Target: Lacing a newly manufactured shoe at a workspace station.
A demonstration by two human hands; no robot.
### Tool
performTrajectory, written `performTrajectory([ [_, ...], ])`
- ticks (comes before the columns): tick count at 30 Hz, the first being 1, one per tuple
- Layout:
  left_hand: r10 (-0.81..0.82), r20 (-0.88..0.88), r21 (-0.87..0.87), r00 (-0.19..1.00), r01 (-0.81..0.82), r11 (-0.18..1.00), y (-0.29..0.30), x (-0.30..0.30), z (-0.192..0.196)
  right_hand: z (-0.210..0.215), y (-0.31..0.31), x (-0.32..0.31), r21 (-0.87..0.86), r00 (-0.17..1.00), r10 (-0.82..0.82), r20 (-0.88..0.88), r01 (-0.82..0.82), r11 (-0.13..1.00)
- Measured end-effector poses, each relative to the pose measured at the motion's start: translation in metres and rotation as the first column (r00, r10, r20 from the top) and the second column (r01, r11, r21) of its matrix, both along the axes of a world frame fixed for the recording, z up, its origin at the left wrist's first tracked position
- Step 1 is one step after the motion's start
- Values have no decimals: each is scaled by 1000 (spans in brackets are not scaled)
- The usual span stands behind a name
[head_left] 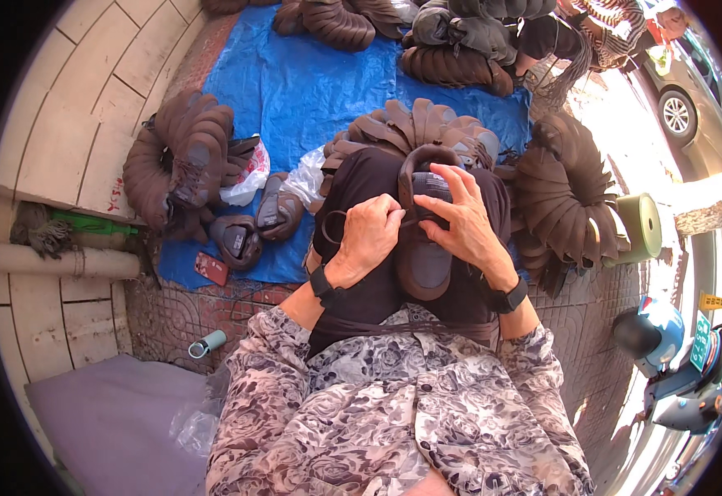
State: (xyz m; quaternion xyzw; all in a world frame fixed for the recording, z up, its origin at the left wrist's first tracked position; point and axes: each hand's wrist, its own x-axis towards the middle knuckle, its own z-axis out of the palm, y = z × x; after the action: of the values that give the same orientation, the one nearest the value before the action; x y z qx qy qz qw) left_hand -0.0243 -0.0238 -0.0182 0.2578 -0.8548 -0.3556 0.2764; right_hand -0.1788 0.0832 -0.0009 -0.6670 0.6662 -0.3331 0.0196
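Shoe (424, 269) partly covered, left fingers (394, 213) clenched on dark cord (324, 226), its end hidden, right fingers (448, 177) bent, hold unclear.

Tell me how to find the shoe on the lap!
Find the big blue sheet, then look down to the dark trousers. On them sits a brown shoe, toe pointing toward the flowery shirt. Unlike the two shoes left of the trousers, it has the left hand and right hand at it.

shoe (424, 271): brown; tarp (282, 91): blue; shirt (353, 422): grey-white floral; trousers (365, 186): blackish; roll (645, 228): green
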Motion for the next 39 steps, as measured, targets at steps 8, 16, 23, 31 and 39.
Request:
performTrajectory([
  [8,-24,-25,18,999,24,1000,1,-6,-3,-1,-3,0,-35,1000,30,-3,-30,999],
  [16,-23,-62,370,998,44,928,-3,-9,-7,-7,-20,1,-24,1000,0,15,0,1000],
  [23,-273,-297,-243,915,204,948,-14,-18,32,49,21,-46,-35,804,-116,583,168,985],
  [31,-453,-99,-397,886,382,835,-13,-58,13,14,10,-72,123,993,34,111,-48,991],
  [39,-376,105,-519,921,373,769,-11,-59,9,5,-1,-75,82,973,208,97,-216,973],
])
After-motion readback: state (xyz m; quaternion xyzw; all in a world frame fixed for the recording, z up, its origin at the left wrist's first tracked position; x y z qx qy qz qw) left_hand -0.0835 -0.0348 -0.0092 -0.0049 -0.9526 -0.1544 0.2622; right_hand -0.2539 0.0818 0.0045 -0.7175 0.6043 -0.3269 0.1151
